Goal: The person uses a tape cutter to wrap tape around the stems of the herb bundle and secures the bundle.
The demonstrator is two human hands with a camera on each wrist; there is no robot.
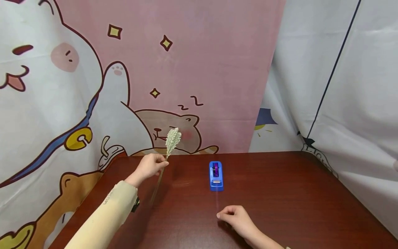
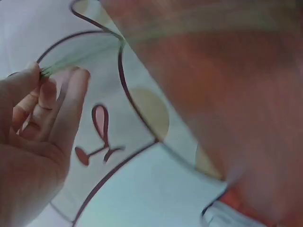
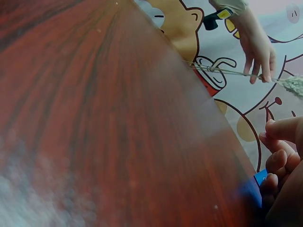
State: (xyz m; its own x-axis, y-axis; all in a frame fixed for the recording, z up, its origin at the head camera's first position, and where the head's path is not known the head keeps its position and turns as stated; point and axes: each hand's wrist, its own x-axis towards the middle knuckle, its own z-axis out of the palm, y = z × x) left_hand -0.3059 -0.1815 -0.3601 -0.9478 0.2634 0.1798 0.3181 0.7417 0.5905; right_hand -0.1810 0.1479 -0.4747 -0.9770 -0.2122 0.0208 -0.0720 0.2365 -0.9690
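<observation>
My left hand [image 1: 148, 167] pinches the thin stems of a bunch of pale dried flowers [image 1: 172, 141] above the left part of the table. The fluffy heads point up and slightly right, while the stems [image 1: 158, 185] trail below the fingers. On the table stands a blue tape dispenser [image 1: 216, 187] with a purple roll core. From its cutter a strip of clear tape [image 1: 217, 200] stretches toward me. Thumb and forefinger of my right hand [image 1: 237, 218] pinch the strip's free end. In the right wrist view the right hand [image 3: 284, 156] partly hides the dispenser.
The dark red-brown wooden table [image 1: 280, 193] spreads under both hands. Behind it hangs a pink cloth [image 1: 211, 62] with cartoon animals, and a white cloth [image 1: 348, 103] hangs at the right. The left wrist view is blurred.
</observation>
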